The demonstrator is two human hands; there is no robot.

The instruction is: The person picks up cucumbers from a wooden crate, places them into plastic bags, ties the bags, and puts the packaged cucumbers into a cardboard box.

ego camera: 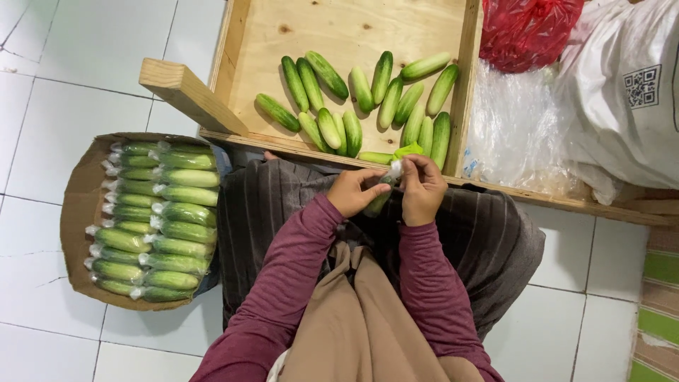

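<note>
My left hand and my right hand meet over my lap, both gripping one green cucumber in a clear plastic bag. The right fingers pinch the twisted bag top near a small green roll. Just beyond my hands lies a wooden tray with several loose green cucumbers. To my left a cardboard box holds several bagged cucumbers in two rows.
A wooden block juts from the tray's near left corner. Clear plastic bags lie right of the tray, with a red plastic bag and a white sack behind. White floor tiles surround me; a striped mat is at right.
</note>
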